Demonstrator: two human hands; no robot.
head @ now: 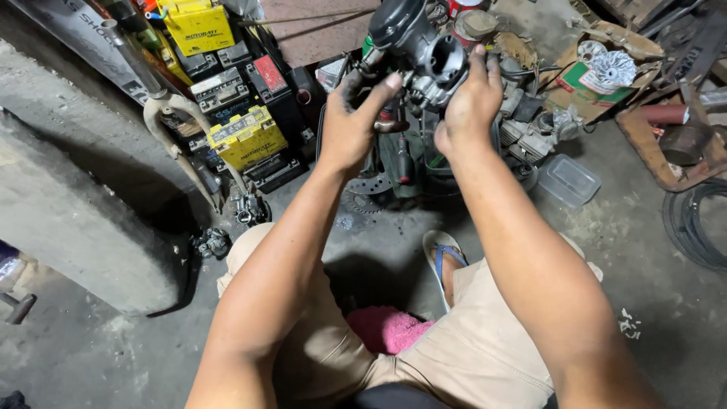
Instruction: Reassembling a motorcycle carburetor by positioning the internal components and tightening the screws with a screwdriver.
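Note:
A grey and black metal carburetor [420, 53] is held up in front of me with both hands, high in the head view. My left hand [354, 121] grips its left side, fingers greasy, thumb raised against the body. Gripping its right side is my right hand [469, 102], fingers curled over the top. The part's lower portion is hidden behind my hands.
Yellow and black batteries [238, 132] are stacked at the left by a metal fork [170, 129]. A concrete block [76, 220] stands at left. A clear plastic box [569, 179], engine parts [530, 132], coiled cable [697, 223] lie right. A pink cloth [386, 329] lies between my knees.

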